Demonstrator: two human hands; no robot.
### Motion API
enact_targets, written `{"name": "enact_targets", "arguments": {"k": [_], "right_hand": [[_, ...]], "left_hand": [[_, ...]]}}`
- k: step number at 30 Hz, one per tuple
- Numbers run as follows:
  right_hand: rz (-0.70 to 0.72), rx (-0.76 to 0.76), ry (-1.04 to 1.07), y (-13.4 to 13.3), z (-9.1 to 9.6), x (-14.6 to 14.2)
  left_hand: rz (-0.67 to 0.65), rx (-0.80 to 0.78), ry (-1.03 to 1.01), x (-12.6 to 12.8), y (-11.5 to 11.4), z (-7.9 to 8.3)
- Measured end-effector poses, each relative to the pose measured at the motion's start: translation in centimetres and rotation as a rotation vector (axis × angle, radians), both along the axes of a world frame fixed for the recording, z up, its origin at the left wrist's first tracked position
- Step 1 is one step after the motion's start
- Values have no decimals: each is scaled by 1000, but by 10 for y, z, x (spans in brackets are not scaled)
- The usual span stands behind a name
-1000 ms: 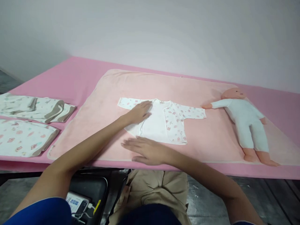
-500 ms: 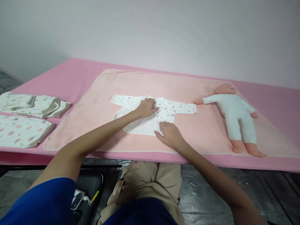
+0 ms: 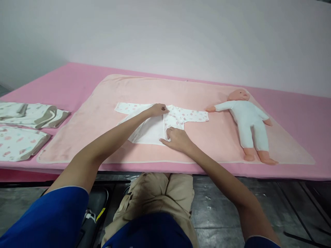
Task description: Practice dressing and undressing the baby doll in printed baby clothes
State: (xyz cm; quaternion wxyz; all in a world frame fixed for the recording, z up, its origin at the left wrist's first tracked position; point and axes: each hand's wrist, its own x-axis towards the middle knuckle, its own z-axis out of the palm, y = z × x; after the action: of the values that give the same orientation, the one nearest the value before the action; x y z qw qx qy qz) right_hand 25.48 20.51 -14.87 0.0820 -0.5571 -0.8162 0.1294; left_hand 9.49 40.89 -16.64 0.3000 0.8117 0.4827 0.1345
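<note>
A white baby shirt [image 3: 146, 132] with small pink prints on its sleeves and right front lies spread flat, sleeves out to both sides. My left hand [image 3: 158, 110] is closed in a pinch on the shirt's front edge near the neckline. Lower down, my right hand [image 3: 179, 139] rests on the shirt's front near the hem, its thumb apart from the bent fingers. Beneath the shirt is a peach blanket [image 3: 103, 113]. To the right, a baby doll [image 3: 244, 119] with a white cloth body lies on its back, one hand close to the shirt's sleeve.
Folded printed baby clothes with tan trim [image 3: 33, 115] lie at the left, with another folded printed piece [image 3: 22, 143] in front. A pink cover [image 3: 77, 82] lies over the table, which meets a pale wall [image 3: 165, 38]. A dark chair [image 3: 97, 203] stands below at left.
My left hand has gone from lying spread on the shirt to pinching its front edge near the neck. My right hand stays near the hem. The view has shifted slightly right.
</note>
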Motion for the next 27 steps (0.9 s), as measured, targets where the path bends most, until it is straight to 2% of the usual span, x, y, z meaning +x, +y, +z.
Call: {"name": "enact_targets", "arguments": {"k": [3,6,9,13,16,19,21,23,25,27], "right_hand": [[21,-52,-56,3,7,-5],[12,-91,131,4,12,-10],[-10,-64,302,0,5,-11],[-24,59,161,-10,-12,-15],[-17,24,70,-16,-14,-22],[-12,-49,120,-18,-8,-24],[-75,-71,289,-17,-4,-15],[-215,-90,527,-18,-3,7],[-389,-92,719,-23,-7,42],[-532,-48,752,-32,-13,85]], "left_hand": [[10,32,-17,1,-3,-3],[16,13,-25,2,-3,-2],[13,3,-45,-1,-1,-2],[-9,68,-30,-5,0,-8],[-53,143,28,-5,-3,-10],[-26,105,54,1,-3,-3],[18,34,41,10,-3,4],[53,-17,5,22,-4,11],[66,-50,-75,37,-10,15],[-32,-48,-235,50,-21,15]]}}
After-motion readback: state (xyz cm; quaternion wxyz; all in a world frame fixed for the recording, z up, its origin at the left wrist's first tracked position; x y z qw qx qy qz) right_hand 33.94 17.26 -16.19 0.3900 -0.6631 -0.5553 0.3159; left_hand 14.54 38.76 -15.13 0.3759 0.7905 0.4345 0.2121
